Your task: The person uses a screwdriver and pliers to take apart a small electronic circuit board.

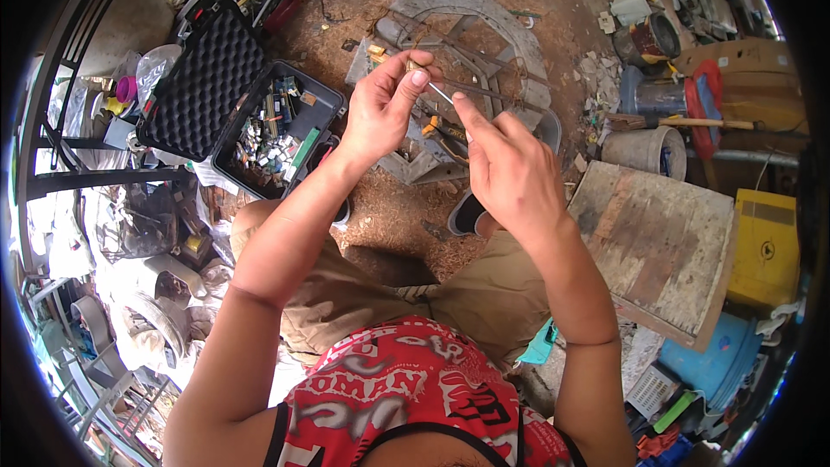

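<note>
As an open black case (327, 98) sits within easy reach, apparently to keep its small parts (268, 145) handy, the left hand (380, 111) pinches a small brass-coloured piece (413, 65), seemingly to steady it, the piece partly hidden between thumb and fingers, while a slim metal shaft (442, 92) slants toward the right hand (517, 171), closed around its rear, likely for control

- Left hand (385, 108) is covering most of a small brass-coloured piece (413, 65); its kind is escaping identification.
- Right hand (517, 171) is hiding the rear end of a thin metal shaft (441, 92).
- Loose parts (278, 131) in the black case (207, 78) are appearing too small to name.
- Red shirt (402, 389) is running off the lower edge.
</note>
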Motion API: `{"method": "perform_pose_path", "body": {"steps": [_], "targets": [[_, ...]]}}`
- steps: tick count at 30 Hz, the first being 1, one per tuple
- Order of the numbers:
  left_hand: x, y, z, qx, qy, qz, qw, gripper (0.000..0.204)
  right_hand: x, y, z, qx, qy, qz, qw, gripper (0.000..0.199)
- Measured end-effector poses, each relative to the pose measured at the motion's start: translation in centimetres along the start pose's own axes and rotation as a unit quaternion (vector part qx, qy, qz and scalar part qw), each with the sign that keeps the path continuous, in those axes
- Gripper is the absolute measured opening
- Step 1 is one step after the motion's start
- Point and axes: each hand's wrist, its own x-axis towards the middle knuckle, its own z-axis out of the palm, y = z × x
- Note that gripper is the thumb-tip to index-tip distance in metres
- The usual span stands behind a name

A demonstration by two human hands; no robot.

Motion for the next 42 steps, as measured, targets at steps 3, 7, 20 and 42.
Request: {"method": "perform_pose_path", "body": {"steps": [3, 7, 20, 42], "targets": [[0.2, 0.4, 0.3, -0.057, 0.014, -0.014, 0.998, 0.035, 0.8, 0.4, -0.2, -0.001, -0.009, 0.004, 1.0, 0.044], [0.6, 1.0, 0.1, -0.08, 0.01, -0.026, 0.996, 0.032, 1.0, 0.6, -0.4, 0.005, -0.003, 0.0, 1.0, 0.042], [0.3, -1.8, 1.1, 0.094, 0.03, -0.005, 0.995, 0.038, 1.5, 2.0, 1.4, -0.015, -0.017, 0.001, 1.0, 0.036], [0.1, 0.0, 1.0, 0.067, -0.066, 0.021, 0.995, 0.029, -0.1, 3.6, -0.7, 0.141, -0.049, 0.029, 0.988, 0.031]]}}
